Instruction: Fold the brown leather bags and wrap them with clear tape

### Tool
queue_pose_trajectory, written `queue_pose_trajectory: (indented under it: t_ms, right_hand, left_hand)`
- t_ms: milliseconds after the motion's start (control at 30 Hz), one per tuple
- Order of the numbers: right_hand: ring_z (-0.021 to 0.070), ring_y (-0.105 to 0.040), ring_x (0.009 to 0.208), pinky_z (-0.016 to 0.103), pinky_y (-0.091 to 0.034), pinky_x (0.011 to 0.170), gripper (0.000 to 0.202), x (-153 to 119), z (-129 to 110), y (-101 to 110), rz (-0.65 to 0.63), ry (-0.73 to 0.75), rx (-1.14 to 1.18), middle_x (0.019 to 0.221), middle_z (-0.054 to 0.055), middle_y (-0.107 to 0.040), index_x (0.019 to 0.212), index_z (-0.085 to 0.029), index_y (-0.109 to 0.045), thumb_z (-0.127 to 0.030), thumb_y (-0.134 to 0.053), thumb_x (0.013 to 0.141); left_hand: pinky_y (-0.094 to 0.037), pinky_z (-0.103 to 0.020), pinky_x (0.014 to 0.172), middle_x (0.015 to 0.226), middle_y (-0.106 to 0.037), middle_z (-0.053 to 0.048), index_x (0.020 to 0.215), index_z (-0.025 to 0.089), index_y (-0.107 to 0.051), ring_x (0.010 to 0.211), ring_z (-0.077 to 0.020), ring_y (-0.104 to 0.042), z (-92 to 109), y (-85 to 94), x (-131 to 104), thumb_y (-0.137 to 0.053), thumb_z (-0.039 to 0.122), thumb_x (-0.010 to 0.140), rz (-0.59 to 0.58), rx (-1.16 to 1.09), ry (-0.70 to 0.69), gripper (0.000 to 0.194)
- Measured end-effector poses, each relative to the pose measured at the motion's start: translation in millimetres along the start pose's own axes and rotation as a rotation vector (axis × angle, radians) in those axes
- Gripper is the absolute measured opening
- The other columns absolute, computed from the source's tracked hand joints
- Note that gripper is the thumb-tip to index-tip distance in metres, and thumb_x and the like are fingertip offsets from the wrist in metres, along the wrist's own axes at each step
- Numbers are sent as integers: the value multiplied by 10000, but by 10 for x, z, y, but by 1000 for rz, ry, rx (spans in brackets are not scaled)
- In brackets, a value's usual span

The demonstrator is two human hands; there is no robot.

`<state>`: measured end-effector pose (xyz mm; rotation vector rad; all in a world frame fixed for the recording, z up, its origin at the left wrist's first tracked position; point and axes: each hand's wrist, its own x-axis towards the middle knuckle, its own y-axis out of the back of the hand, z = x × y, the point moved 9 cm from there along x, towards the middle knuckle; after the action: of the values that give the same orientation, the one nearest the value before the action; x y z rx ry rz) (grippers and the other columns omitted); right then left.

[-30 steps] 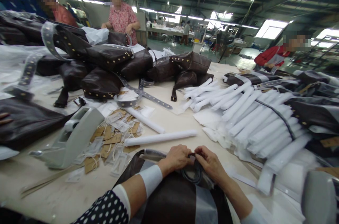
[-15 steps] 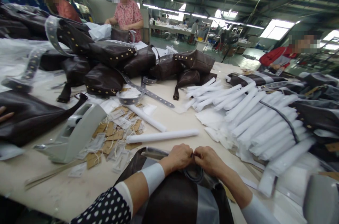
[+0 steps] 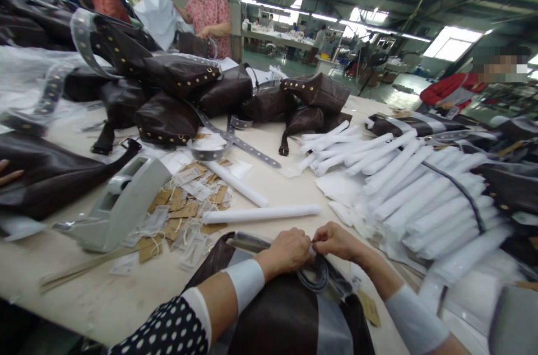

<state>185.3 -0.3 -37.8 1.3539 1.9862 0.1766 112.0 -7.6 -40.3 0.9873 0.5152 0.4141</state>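
A dark brown leather bag lies in front of me, with pale protective strips across it. My left hand is closed over its plastic-wrapped handle, the fingertips mostly out of sight. My right hand pinches close beside it, thumb against fingers. A small white bit shows between the two hands, too small to name. Just below them sits a coiled dark strap in clear wrap. A brown card tag pokes out at the bag's right side.
Left of the bag are a grey tape dispenser and scattered tags. White paper rolls are heaped on the right; another roll lies ahead. Brown bags pile up behind. Co-workers stand across the table; another person's fingers show far left.
My right hand has drawn slightly up and right, away from my left. The card tag shows more now. Across the table, a person has raised a white sheet. The view has shifted slightly.
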Motion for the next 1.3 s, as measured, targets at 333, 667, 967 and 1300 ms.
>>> queue_pose_trajectory:
  t_ms: [333,667,967,1300]
  right_hand:
    - [93,-427,449,225,-355,473,173,9,36,-7,-37,-18,-8,453,-41,-496,584,-152,-595,-298,-503,585]
    - [145,-459,595,267,-343,587,171,-133,-185,-112,298,208,-557,617,22,-539,631,-173,-551,-31,-458,653]
    - [198,-493,765,319,-433,716,221,-493,-252,-374,464,438,-751,806,74,-532,785,-175,-506,-11,-385,699]
    - [202,-551,893,329,-496,819,396,-600,-299,-425,397,494,-774,951,99,-583,1026,-140,-519,22,-399,686]
  left_hand:
    - [-464,-293,782,998,-629,-95,994,146,-602,963,-232,-578,13,42,-26,-524,361,858,-19,-8,-29,266]
    - [-463,-314,792,961,-639,-110,980,133,-593,942,-238,-586,-31,-13,-5,-393,237,888,40,-21,-2,243]
    - [-472,-318,805,961,-646,-100,960,159,-598,948,-224,-584,-9,48,-34,-381,171,864,34,-34,16,237]
    - [-444,-269,867,1078,-643,-43,1095,205,-602,1012,-194,-577,-87,63,-9,-489,307,836,-40,-134,-10,301]
